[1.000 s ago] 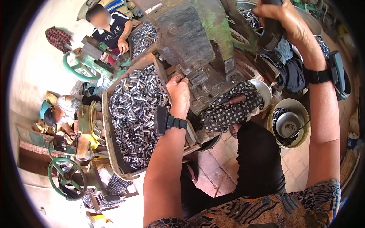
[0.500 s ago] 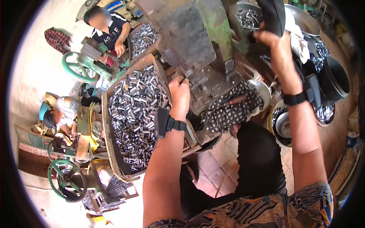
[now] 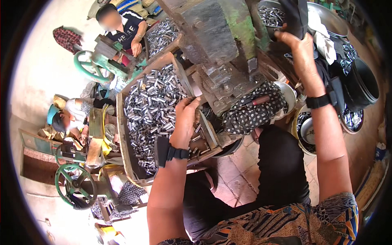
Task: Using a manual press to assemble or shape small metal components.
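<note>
My left hand is over the inner edge of a wooden tray heaped with short shiny metal tubes. Its thumb and fingers are pinched together; whatever sits between them is too small to make out. Just right of it stands the worn metal press, patched with green paint, with a greasy block at its lower end. My right hand is raised and wraps a thick dark handle at the upper right. The handle's far end runs out of view.
A polka-dot cloth with a screwdriver-like handle lies below the press. At right are a black bucket, a metal basin and tubs of metal parts. Two people work at left beside green handwheels.
My left hand has drawn back from the press's lower block toward the tray's edge. My right hand keeps its hold on the dark handle. The whole view has shifted slightly.
</note>
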The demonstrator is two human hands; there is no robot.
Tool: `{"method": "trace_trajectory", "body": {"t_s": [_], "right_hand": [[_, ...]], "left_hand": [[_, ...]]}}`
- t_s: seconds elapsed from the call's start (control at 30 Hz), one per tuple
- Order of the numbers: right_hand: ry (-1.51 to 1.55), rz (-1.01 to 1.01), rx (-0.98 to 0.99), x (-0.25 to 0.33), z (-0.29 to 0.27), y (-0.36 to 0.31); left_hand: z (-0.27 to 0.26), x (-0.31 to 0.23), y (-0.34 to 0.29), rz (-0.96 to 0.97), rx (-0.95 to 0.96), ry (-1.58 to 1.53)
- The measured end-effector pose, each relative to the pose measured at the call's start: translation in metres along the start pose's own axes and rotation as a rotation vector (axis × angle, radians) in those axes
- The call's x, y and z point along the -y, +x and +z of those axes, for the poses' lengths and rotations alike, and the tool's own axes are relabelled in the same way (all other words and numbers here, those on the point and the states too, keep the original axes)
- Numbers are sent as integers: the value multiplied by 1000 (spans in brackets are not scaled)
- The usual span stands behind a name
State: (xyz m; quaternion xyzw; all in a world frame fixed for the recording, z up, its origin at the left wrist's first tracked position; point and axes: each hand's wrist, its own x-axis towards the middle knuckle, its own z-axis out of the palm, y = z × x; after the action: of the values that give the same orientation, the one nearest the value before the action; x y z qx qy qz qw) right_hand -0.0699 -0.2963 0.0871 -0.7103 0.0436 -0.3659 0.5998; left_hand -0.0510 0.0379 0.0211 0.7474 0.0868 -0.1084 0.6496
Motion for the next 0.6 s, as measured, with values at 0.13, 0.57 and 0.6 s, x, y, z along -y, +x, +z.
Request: {"method": "trace_trajectory", "body": {"t_s": [0.13,0.57,0.6], "right_hand": [[-72,-9,102,24,-6,15],[8,-76,144,114,10,28],[51,-110,270,105,5,47]], "left_hand": [[-12,13,-3,-42,33,-125],[14,10,32,60,-106,-178],[14,10,36,109,-154,-169]]}}
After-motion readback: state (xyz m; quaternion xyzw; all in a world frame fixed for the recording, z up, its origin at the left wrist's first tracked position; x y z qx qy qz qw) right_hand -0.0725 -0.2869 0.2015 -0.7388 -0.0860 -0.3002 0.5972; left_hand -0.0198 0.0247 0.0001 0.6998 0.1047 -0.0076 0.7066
